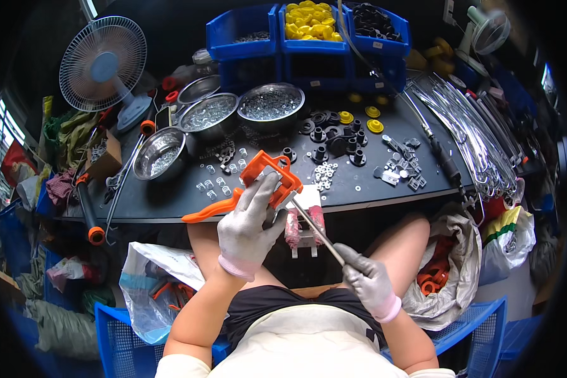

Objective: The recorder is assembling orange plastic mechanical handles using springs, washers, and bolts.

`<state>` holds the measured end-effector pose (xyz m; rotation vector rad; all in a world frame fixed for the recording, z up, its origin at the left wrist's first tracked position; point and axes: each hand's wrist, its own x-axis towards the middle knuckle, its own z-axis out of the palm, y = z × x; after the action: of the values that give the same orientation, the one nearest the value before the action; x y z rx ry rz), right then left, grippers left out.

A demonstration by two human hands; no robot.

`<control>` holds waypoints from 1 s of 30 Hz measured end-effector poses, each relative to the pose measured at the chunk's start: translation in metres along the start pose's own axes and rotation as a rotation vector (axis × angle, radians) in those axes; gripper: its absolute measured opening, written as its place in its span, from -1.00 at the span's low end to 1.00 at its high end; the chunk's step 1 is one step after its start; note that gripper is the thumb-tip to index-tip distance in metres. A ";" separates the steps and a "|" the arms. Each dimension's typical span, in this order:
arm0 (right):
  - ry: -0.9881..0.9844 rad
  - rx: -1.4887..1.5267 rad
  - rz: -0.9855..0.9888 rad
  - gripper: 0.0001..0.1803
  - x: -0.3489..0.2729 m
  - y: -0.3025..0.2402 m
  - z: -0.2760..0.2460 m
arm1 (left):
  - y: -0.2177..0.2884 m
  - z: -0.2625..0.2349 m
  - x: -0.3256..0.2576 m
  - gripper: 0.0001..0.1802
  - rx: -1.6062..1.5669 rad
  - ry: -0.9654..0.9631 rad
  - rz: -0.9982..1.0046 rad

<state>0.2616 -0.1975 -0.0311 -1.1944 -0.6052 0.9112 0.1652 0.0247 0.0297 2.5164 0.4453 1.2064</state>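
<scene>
My left hand [247, 220], in a grey-and-white glove with a pink cuff, is closed around an orange plastic trigger-handle body [258, 166]. Its orange lever [213, 208] sticks out to the left below my fingers. A straight metal rod [318, 232] runs from the right side of this body, by a small silver plate, down toward me. My right hand [366, 280], gloved likewise, grips the rod's lower end. Just beneath the rod, at the table edge, stands a metal fixture [293, 230] wrapped in pink; my left hand partly covers it.
Metal bowls [272, 107] of small parts stand behind the springs [215, 184]. Washers [324, 175], black knobs [337, 145] and metal plates [400, 165] lie to the right. Bent rods [466, 138] fill the right edge. Blue bins [242, 38] stand behind; sacks [463, 271] flank my legs.
</scene>
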 end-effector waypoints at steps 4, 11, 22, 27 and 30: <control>-0.166 0.527 0.482 -0.41 -0.008 -0.011 -0.003 | -0.004 -0.001 -0.006 -0.32 -0.093 -0.028 -0.034; 0.195 -0.903 -0.379 -0.47 -0.009 -0.038 0.023 | -0.006 0.001 -0.002 -0.43 -0.233 0.081 -0.268; 0.269 -0.678 -0.537 -0.34 -0.018 -0.058 0.026 | 0.033 -0.047 0.028 -0.28 -1.207 -0.019 -0.668; 0.261 -0.717 -0.592 -0.35 -0.014 -0.066 0.030 | 0.041 -0.059 0.028 -0.30 -1.331 -0.090 -0.688; 0.283 -0.738 -0.593 -0.35 -0.017 -0.065 0.028 | 0.046 -0.062 0.029 -0.29 -1.327 -0.130 -0.683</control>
<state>0.2478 -0.2036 0.0400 -1.6258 -1.0342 -0.0136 0.1404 0.0037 0.1058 1.1336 0.2660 0.6507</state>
